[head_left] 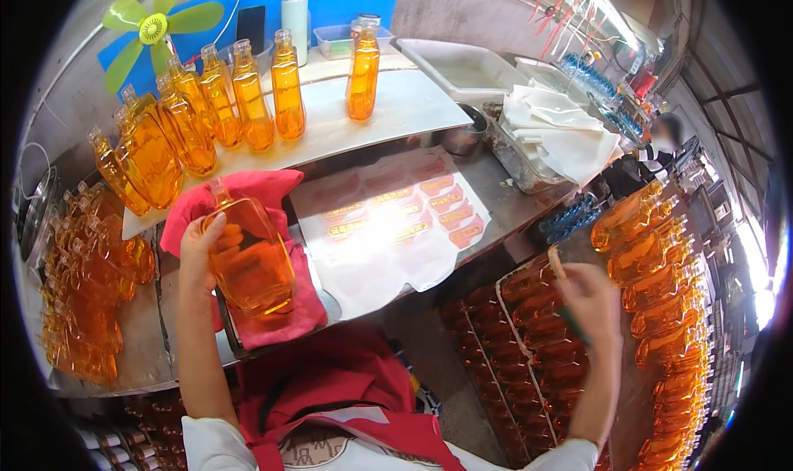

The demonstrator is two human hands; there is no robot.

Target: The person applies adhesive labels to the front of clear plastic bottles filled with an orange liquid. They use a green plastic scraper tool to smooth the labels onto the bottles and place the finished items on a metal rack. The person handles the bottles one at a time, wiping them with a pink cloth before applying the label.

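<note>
My left hand (pixel 204 244) is closed round the upper side of a flat amber glass bottle (pixel 258 273), which tilts over a crumpled pink cloth (pixel 297 306). Just right of the cloth lies a white sheet (pixel 363 293) printed with pink and yellow label shapes, with light glaring off its middle. Out to the right, my right hand (pixel 591 298) is blurred by motion above racks of bottles. Its fingers look curled, with something dark green along the palm and a pale strip at the fingertips; I cannot make out what it holds.
Several amber bottles (pixel 256 99) stand on a white board (pixel 396 99) at the back, below a green fan (pixel 154 28). More bottles (pixel 83 289) crowd the left. A metal cup (pixel 468 132) and a tub of white paper (pixel 553 124) sit back right. Bottle rows (pixel 661 298) line the right.
</note>
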